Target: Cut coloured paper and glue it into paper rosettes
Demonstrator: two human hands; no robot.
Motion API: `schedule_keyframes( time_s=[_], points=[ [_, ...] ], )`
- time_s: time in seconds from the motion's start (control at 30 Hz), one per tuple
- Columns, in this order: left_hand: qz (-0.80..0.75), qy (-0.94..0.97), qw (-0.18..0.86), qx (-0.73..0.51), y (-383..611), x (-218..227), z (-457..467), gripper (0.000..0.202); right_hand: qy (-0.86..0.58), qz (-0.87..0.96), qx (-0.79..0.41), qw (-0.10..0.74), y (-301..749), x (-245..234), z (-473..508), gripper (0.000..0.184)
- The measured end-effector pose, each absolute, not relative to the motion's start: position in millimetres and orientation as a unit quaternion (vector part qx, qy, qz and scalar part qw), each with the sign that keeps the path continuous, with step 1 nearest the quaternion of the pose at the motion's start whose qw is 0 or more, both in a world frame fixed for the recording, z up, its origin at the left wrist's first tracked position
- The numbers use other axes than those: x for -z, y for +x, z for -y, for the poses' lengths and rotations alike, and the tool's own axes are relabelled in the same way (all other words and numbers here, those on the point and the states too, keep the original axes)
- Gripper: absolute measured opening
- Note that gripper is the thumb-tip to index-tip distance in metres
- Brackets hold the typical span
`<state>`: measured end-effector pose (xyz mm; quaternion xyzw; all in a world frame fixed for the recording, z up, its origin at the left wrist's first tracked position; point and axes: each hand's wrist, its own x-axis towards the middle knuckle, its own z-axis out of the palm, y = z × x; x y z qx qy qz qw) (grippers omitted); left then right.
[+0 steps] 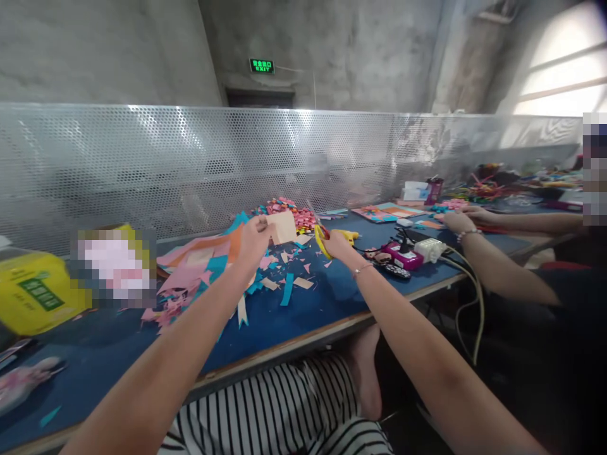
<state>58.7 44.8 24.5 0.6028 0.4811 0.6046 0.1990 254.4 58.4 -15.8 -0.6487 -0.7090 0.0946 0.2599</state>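
Observation:
Between the fingers of my left hand [255,235] is a cream piece of paper [283,228], held up above the table. My right hand [337,244] grips a pair of scissors with yellow handles [323,242]; the blades point up and away, a short way right of the paper. Under and around my hands lie paper scraps in pink, blue and cream, among them a blue strip [287,289]. Left of my left hand are larger sheets, including an orange sheet [227,245]. A heap of small pink folded pieces [303,218] sits behind the paper.
A yellow package [42,291] stands at the left. On the right are a purple box [402,256], a white power strip [430,249] with cables and a dark remote [396,271]. Another person's hands [459,221] work farther right. A perforated metal screen [190,164] runs behind the table.

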Motion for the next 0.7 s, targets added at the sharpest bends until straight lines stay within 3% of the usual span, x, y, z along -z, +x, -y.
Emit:
schedule_keyframes(
  time_s=[0.13,0.2,0.47,0.57,0.7],
  points=[
    [-0.455,0.564,0.301,-0.62,72.2,-9.9,-30.1,0.027,-0.472,0.645,-0.313,0.513,238.4,19.5,-50.5,0.031],
    [-0.444,0.55,0.339,-0.621,77.1,-4.3,-25.9,0.033,-0.363,0.589,-0.418,0.588,228.5,24.1,-48.5,0.039],
    [-0.409,0.518,0.45,-0.601,81.0,15.4,-20.3,0.045,-0.358,0.519,-0.442,0.638,223.2,33.3,-47.2,0.047],
    [-0.417,0.491,0.503,-0.577,86.3,19.7,-15.9,0.045,-0.379,0.505,-0.452,0.63,223.8,31.8,-43.3,0.051],
    [-0.43,0.473,0.498,-0.585,89.4,22.4,-14.0,0.042,-0.405,0.539,-0.448,0.587,227.0,32.8,-38.7,0.048]
  ],
)
